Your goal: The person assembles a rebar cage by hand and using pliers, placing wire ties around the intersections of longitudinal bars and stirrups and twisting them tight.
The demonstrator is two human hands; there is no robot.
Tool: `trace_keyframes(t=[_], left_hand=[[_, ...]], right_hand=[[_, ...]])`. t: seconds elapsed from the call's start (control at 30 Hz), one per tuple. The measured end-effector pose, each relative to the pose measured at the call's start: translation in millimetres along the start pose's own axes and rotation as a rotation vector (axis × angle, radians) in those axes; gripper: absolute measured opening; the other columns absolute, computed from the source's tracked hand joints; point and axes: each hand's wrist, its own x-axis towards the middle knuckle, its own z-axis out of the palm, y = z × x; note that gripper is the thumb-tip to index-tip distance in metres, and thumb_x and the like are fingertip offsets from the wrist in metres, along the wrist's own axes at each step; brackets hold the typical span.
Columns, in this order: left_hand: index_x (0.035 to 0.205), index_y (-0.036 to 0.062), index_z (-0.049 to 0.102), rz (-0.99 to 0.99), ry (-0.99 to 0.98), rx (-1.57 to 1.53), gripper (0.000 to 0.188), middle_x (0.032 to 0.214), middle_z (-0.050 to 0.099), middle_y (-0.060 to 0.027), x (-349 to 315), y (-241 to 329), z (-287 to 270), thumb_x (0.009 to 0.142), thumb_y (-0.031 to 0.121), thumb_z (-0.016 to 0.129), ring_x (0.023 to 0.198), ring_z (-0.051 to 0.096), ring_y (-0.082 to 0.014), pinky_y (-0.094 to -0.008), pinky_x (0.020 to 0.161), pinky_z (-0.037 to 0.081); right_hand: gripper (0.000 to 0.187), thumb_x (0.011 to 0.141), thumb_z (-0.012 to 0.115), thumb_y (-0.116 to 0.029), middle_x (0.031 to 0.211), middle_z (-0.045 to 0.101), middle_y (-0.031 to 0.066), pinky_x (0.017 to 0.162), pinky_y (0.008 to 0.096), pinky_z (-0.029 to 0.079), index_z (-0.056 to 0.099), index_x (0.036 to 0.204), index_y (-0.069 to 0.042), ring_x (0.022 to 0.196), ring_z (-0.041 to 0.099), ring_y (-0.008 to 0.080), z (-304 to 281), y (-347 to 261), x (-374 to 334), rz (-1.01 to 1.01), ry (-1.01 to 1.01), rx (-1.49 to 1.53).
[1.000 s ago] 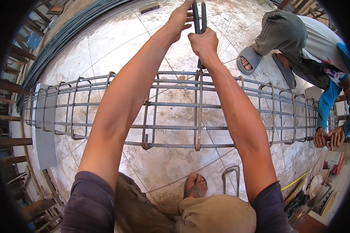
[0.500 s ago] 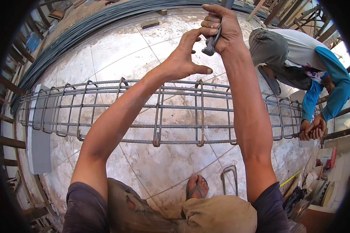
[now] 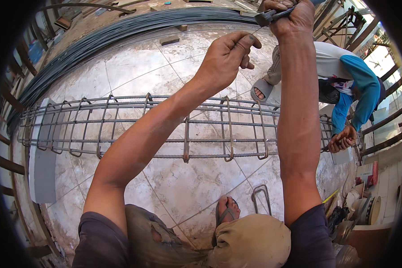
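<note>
My left hand point(image 3: 230, 60) is closed in a pinch on a thin wire point(image 3: 257, 30), its fingertips raised beyond the far side of a rebar cage. The wire runs toward the jaws of dark metal pincers point(image 3: 265, 18). My right hand point(image 3: 295, 18) is wrapped round these pincers near the top edge, partly cut off by the picture. Below my forearms the rebar cage point(image 3: 186, 138) stretches from left to right, made of long ribbed bars with bent stirrups around them. Neither hand touches the cage.
A co-worker point(image 3: 366, 89) in blue sleeves crouches at the cage's right end, hands on it. A grey block point(image 3: 43, 178) supports the left end. A bent stirrup point(image 3: 261, 198) lies near my foot point(image 3: 228, 210). Long bars point(image 3: 134, 27) lie bundled at the back.
My right hand has moved up and right with the pincers, which have turned more level. My left hand has closed from spread fingers into a pinch. The co-worker has shifted.
</note>
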Motion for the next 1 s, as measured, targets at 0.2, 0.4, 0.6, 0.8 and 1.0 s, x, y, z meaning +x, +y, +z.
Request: trace_keyframes(t=[0.2,0.4,0.6,0.8,1.0], left_hand=[[0.116,0.0081,0.077,0.057,-0.146,0.762,0.035,0.107,0.079,-0.0051,8.3,74.2,-31.8,0.109,0.036,0.057,0.093,0.072,-0.0198,-0.0393,0.087,0.056],[0.116,0.0064,0.077,0.092,-0.374,1.103,0.033,0.105,0.077,-0.0142,-21.2,91.8,14.0,0.104,0.033,0.06,0.098,0.072,-0.0339,-0.0433,0.09,0.055],[0.126,0.0057,0.074,-0.25,-0.28,1.12,0.034,0.12,0.075,-0.0124,-2.7,101.2,-58.5,0.108,0.03,0.059,0.108,0.069,-0.0215,-0.0366,0.097,0.055],[0.124,0.0057,0.075,-0.261,0.166,1.045,0.033,0.104,0.07,-0.0059,-1.8,95.0,-161.1,0.108,0.03,0.059,0.094,0.06,-0.0153,-0.0292,0.085,0.049],[0.128,0.018,0.077,-0.231,0.22,1.153,0.04,0.114,0.073,-0.0009,7.0,70.1,-227.8,0.105,0.047,0.063,0.103,0.062,-0.0097,-0.0224,0.096,0.046]], right_hand=[[0.031,0.099,0.066,-0.017,0.057,0.042,-0.0082,0.038,0.0224,0.036,0.047,0.076,-0.021,0.043,0.041,0.0058,12.0,-25.1,-46.5,-0.194,0.119,-0.498],[0.041,0.107,0.06,-0.04,0.09,0.063,0.0132,0.074,0.0333,0.057,0.061,0.105,0.002,0.077,0.062,0.0195,31.2,-5.7,-116.9,-0.355,0.232,-0.807],[0.029,0.098,0.071,-0.025,0.079,0.062,0.0018,0.05,0.0241,0.041,0.068,0.116,-0.002,0.06,0.054,0.0073,-58.1,-75.3,-190.8,-0.126,0.255,-1.269],[0.048,0.077,0.089,-0.024,0.079,0.068,0.011,0.069,0.0377,0.051,0.069,0.113,0.0,0.074,0.064,0.0215,-194.8,-80.6,-419.3,0.972,0.242,-1.888],[0.057,0.073,0.087,-0.027,0.092,0.076,0.0184,0.081,0.0489,0.057,0.069,0.12,-0.002,0.091,0.075,0.0387,-306.6,-32.1,-549.1,1.204,0.466,-1.996]])
